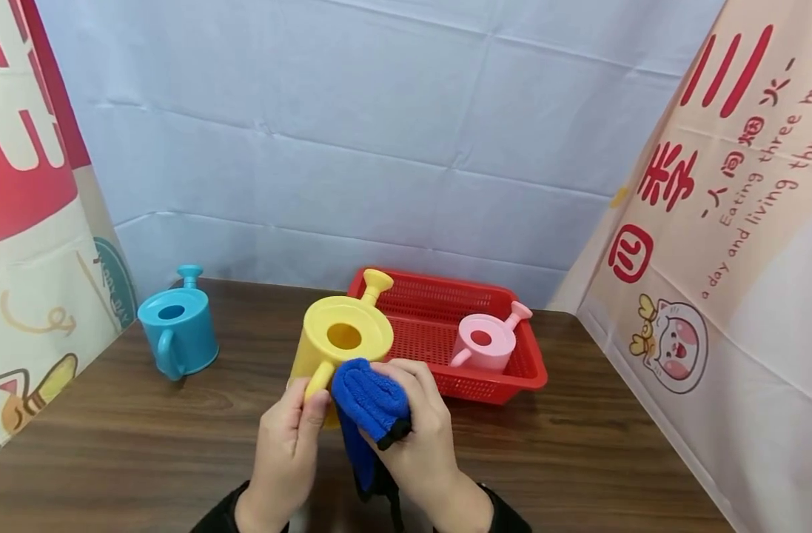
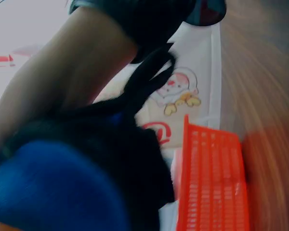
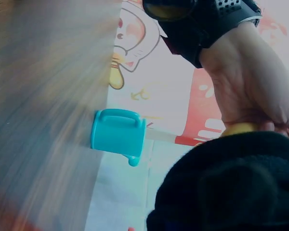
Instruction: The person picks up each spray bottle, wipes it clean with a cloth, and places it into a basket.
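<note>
My left hand point(image 1: 287, 440) grips the handle of a yellow watering can point(image 1: 348, 314), thumb on top, holding it over the front of the table. In my right hand point(image 1: 422, 437) is a folded blue cloth point(image 1: 371, 396) with a black edge, held against the can's side by the handle. A dark strap hangs below the cloth. The left wrist view shows the blue cloth point(image 2: 58, 187) large and blurred. Dark fabric hides most of the can in the right wrist view, where the left hand point(image 3: 253, 82) shows behind it.
A red plastic basket point(image 1: 528, 348) stands behind the hands, with a pink watering can point(image 1: 487, 344) inside at its right end. At the table's left stands a blue watering can point(image 1: 182, 333). Hanging printed cloths point(image 1: 712, 333) border the wooden table point(image 1: 146, 451).
</note>
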Available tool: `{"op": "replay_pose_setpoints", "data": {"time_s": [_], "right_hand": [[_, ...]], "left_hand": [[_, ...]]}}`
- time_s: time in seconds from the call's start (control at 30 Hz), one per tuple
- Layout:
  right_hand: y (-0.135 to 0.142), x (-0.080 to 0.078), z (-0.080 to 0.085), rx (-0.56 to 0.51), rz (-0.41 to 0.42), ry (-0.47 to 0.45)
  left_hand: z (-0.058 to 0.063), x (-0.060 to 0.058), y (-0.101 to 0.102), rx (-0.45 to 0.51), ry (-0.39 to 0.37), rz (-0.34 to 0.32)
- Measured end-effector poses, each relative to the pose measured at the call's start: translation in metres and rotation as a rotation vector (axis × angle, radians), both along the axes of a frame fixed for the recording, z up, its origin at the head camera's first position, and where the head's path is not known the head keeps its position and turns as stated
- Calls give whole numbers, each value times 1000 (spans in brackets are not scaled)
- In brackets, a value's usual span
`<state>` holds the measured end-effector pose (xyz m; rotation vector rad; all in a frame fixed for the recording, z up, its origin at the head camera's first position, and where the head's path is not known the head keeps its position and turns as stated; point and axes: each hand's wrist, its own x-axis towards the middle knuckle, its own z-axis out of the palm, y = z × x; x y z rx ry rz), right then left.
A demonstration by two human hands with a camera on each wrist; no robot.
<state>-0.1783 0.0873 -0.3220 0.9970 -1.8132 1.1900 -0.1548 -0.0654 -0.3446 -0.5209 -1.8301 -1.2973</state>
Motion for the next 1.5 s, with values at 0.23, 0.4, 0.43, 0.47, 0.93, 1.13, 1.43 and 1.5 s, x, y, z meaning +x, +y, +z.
{"op": "replay_pose_setpoints", "data": {"time_s": [0.23, 0.4, 0.43, 0.47, 0.93, 1.13, 1.43, 1.5], "right_hand": [[0, -2, 0, 3, -81, 83], [-1, -4, -7, 61, -134, 85], [-2, -4, -9, 73, -141, 85], [-2, -4, -11, 86, -146, 82], [-2, -4, -42, 317, -157, 56], [3, -8, -40, 335, -143, -7], [1, -14, -32, 301, -107, -15], [3, -15, -29, 290, -106, -6]], "left_hand": [[-3, -2, 14, 2, -5, -13], [1, -1, 18, 137, -147, -62], [3, -1, 18, 172, -178, -72], [5, -1, 18, 210, -206, -85], [16, -9, 7, 441, -338, -194], [16, -14, 8, 442, -332, -246], [11, -8, 9, 311, -307, -157], [11, -8, 10, 300, -309, -152]]}}
